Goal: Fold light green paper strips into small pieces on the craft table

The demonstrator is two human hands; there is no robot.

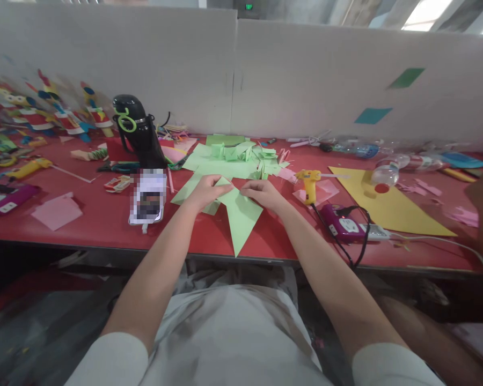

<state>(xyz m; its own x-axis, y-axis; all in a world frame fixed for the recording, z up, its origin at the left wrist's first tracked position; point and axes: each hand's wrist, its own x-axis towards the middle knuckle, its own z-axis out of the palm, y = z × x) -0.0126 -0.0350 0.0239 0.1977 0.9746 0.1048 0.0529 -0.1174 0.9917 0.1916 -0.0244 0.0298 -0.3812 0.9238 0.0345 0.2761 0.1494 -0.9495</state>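
A folded piece of light green paper is held up over the front of the red table, one pointed end hanging down near the edge. My left hand pinches its upper left side between thumb and fingers. On the upper right side, my right hand is closed on the same paper, its fingertips bent inward. More green sheets lie flat beneath and behind my left hand. Just beyond my hands sits a heap of small folded green paper pieces.
A phone and a black bottle stand to the left. At right are a yellow glue gun, a purple power box with cables, a yellow sheet and plastic bottles. A white partition closes off the back.
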